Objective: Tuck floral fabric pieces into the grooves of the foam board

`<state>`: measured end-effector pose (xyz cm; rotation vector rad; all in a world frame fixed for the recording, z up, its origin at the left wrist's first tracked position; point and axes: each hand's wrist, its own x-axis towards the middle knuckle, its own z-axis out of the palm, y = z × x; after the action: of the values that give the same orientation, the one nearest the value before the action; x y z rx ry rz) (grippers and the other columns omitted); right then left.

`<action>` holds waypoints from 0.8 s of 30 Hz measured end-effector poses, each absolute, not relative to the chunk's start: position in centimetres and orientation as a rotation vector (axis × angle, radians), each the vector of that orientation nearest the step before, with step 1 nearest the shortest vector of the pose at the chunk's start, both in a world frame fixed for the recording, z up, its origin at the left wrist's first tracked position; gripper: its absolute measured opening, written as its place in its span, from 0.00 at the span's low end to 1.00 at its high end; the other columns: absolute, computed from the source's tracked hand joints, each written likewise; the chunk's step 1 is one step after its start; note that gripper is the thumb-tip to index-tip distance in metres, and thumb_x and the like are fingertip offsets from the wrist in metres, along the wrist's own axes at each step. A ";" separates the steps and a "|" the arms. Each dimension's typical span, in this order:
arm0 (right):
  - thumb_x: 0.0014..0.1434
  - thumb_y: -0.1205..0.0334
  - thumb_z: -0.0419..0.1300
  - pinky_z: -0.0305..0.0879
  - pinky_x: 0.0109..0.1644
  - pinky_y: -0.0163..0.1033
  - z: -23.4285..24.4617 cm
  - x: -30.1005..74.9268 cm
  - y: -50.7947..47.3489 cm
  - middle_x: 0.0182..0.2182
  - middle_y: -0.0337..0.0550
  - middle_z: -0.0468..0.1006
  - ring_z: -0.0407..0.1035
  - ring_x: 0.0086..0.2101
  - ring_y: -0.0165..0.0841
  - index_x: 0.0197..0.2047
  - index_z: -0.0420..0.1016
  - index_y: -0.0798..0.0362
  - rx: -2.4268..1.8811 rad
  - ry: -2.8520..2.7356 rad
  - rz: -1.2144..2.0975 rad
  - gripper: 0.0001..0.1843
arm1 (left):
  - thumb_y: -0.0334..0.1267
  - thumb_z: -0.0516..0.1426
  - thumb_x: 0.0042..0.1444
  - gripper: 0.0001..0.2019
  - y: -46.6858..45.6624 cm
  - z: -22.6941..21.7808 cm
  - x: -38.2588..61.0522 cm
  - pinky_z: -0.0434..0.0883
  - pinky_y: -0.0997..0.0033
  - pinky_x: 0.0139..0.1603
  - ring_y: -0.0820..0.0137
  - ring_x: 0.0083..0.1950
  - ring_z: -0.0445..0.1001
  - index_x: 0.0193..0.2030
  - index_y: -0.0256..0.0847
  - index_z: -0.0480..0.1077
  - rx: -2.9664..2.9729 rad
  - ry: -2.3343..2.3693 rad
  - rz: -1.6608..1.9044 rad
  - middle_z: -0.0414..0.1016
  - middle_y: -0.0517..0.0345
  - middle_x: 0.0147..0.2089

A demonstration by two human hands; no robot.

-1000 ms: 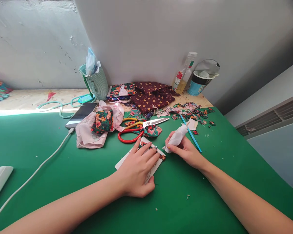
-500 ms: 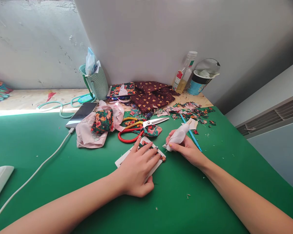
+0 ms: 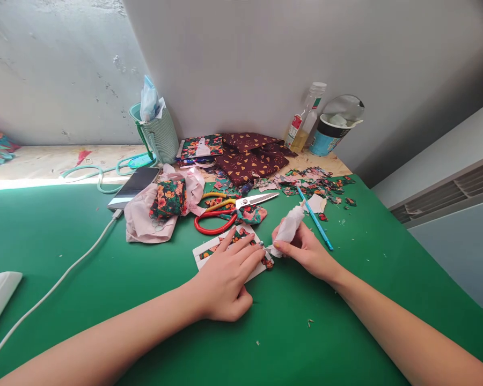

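Observation:
My left hand [image 3: 225, 276] lies flat with fingers spread on a white card [image 3: 209, 251] that carries floral fabric pieces, pressing it to the green table [image 3: 104, 300]. My right hand [image 3: 306, 249] is closed around a white squeeze tube wrapped in paper [image 3: 288, 227], its tip down at the card's right edge. Red-handled scissors [image 3: 233, 209] lie just behind the card, and a blue pencil [image 3: 316, 220] lies right of the tube.
Floral fabric scraps [image 3: 317, 185] litter the back right. A pink cloth bundle [image 3: 161, 209], a phone [image 3: 133, 185] with its white cable [image 3: 64, 273], maroon fabric [image 3: 249, 158], a teal basket [image 3: 156, 134], a bottle [image 3: 304, 120] and a cup [image 3: 330, 134] stand behind.
The card has turned and slid a little to the left under my left hand, showing more of its left end. My right hand has brought the tube's tip down to the card's right edge.

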<state>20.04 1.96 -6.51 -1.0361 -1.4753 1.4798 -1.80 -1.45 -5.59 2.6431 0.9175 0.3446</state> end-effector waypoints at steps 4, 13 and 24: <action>0.54 0.53 0.65 0.64 0.35 0.39 -6.7 20.0 1.9 0.32 0.38 0.68 0.64 0.29 0.30 0.40 0.61 0.50 -1.050 -1.494 1.463 0.18 | 0.34 0.51 0.42 0.35 -1.4 -5.5 -1.8 0.34 0.44 0.69 0.55 0.69 0.50 0.62 0.35 0.55 2.639 0.914 0.342 0.64 0.47 0.62; 0.55 0.53 0.63 0.67 0.40 0.41 -6.9 20.3 1.8 0.34 0.40 0.69 0.66 0.33 0.33 0.40 0.62 0.50 -1.072 -1.558 1.435 0.16 | 0.34 0.51 0.42 0.36 -1.3 -5.6 -1.8 0.37 0.44 0.69 0.54 0.69 0.51 0.63 0.36 0.55 2.643 0.912 0.340 0.64 0.47 0.62; 0.59 0.55 0.60 0.66 0.42 0.42 -6.7 20.3 1.6 0.35 0.41 0.68 0.66 0.34 0.34 0.41 0.62 0.49 -1.023 -1.669 1.428 0.12 | 0.34 0.51 0.44 0.36 -1.3 -5.6 -1.9 0.40 0.43 0.68 0.53 0.68 0.52 0.64 0.37 0.54 2.632 0.902 0.351 0.64 0.48 0.63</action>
<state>20.28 1.61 -6.72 -1.0230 -1.6686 1.4279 -1.87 -1.32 -5.61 2.6315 0.9017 0.3514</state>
